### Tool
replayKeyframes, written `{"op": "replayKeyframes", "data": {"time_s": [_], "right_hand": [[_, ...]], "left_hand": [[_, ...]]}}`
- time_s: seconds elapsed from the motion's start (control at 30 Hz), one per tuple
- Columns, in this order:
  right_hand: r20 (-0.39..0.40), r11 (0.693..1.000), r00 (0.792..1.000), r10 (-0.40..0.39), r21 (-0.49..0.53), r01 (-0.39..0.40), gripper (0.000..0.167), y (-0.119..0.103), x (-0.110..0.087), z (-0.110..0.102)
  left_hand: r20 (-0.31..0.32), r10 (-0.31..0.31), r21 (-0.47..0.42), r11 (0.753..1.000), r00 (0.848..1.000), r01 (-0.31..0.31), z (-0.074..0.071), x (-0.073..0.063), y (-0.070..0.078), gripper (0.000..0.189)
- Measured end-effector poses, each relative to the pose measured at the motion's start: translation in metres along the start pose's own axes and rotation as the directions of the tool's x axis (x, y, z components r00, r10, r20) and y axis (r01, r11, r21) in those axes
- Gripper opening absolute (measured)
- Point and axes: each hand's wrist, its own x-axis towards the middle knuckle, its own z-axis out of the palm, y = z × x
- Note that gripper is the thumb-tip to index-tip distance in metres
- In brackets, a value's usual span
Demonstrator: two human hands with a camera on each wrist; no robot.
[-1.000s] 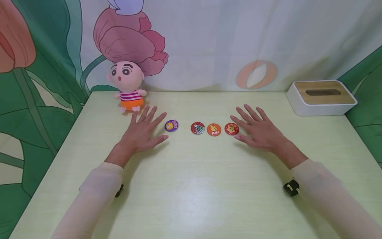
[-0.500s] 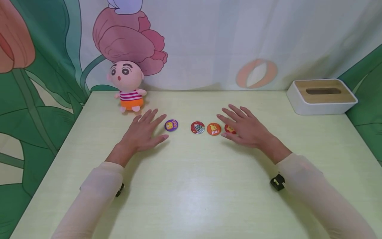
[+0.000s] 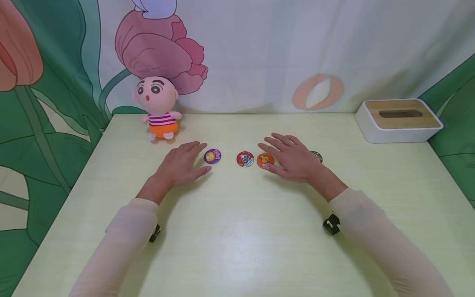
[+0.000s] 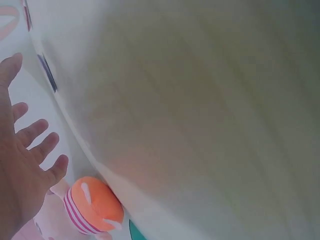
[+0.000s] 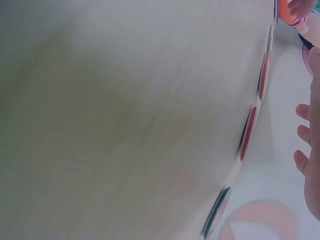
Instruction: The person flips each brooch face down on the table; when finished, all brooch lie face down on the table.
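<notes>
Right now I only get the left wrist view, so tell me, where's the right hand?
Observer: The right hand is raised above the table, partly covering the orange disc in the head view.
Operator: Is it holding anything?
Observer: No, the right wrist view shows nothing in its grasp.
Operator: Is it hiding a disc from the head view?
Observer: Yes, a red disc; the right wrist view shows it between the orange one and a green-edged disc.

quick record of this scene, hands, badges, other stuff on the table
left hand: holds nothing, beside purple badge
right hand: holds nothing, partly covers orange badge in head view
between purple and orange badges: red badge
hidden in head view: second red badge
partly hidden: green badge
back left: plush doll
back right: white box, wooden top
</notes>
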Motion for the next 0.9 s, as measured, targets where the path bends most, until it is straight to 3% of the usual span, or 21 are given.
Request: {"op": "replayKeyframes", "data": {"time_s": [0.17, 0.53, 0.9], "right_hand": [[0.008, 1.000, 1.000, 0.002, 0.028, -0.002, 0.067, -0.004, 0.006, 0.001], [-0.018, 0.999, 1.000, 0.006, 0.045, -0.005, 0.064, -0.015, 0.024, 0.007], [0.047, 0.994, 0.997, 0.060, 0.087, -0.063, 0.063, -0.024, 0.043, 0.011]], "left_hand": [[0.020, -0.016, -0.037, 0.999, 1.000, 0.016, 0.001, 0.005, 0.005, 0.077], [0.040, -0.057, -0.032, 0.998, 0.998, 0.058, 0.003, 0.012, 0.008, 0.077], [0.070, -0.067, -0.075, 0.995, 0.995, 0.072, 0.005, 0.018, 0.011, 0.074]]}}
